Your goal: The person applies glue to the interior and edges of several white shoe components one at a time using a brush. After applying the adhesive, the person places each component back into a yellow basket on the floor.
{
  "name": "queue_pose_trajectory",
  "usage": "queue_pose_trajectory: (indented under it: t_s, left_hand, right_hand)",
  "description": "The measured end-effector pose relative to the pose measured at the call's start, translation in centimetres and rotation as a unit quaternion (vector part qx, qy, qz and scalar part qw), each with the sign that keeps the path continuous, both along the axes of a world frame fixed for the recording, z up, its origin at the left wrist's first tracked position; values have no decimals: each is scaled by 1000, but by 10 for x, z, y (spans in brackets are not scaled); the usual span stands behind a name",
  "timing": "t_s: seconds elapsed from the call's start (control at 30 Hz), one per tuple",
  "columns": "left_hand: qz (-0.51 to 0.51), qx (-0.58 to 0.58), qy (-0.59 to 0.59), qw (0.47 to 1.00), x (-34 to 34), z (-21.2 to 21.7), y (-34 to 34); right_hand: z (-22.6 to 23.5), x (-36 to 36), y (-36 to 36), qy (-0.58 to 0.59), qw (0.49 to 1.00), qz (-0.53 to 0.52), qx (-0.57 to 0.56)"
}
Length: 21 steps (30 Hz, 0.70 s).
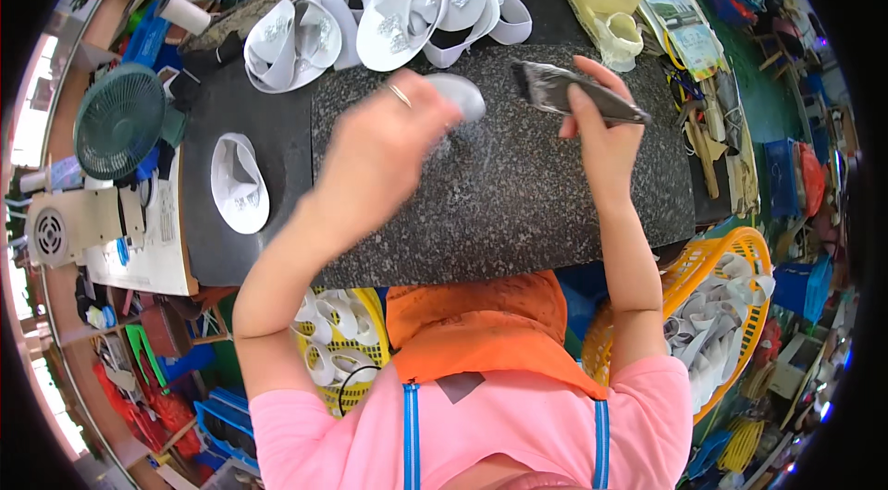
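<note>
My left hand [384,134], with a ring on one finger, is blurred over the dark speckled slab [499,203]. Its closed fingers meet the edge of a white, oval, sole-shaped piece [460,98], which is blurred too. To the right, my right hand [606,124] grips a flat dark brush [592,94] between thumb and fingers, its black bristles pointing left. The brush is held above the slab, apart from the white piece. Beyond my hands, several white slippers [402,18] with silvery marks inside lie heaped. One more white slipper [240,183] lies alone on the left.
A cream-coloured stand with a pot [618,38] is at the back right. A yellow-orange basket [758,254] of white pieces stands on the right, and a yellow basket [375,314] of white rings below the table. A green fan [118,120] stands on the left.
</note>
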<state>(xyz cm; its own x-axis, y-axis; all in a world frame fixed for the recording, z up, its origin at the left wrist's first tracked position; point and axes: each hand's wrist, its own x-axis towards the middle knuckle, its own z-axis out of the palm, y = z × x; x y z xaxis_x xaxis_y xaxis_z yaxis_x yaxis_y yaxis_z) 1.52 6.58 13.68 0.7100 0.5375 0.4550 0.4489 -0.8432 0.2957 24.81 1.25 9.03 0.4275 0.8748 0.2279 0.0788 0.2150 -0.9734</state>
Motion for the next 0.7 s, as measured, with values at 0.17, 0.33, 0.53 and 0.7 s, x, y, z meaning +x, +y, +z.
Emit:
queue_pose_trajectory:
  t_s: [0.17,0.33,0.53,0.7]
  left_hand:
    - [-11,1,56,998,-12,-86,-71]
    - [-26,47,66,996,-9,-107,-86]
    - [-52,84,85,991,1,-102,-86]
    - [-21,52,58,997,-4,-114,-94]
  right_hand:
    - [4,11,-11,94,994,-7,-46]
    - [20,-5,-20,18,984,100,-144]
    - [5,-65,4,-360,888,254,-131]
    - [-37,-80,8,-468,852,223,-68]
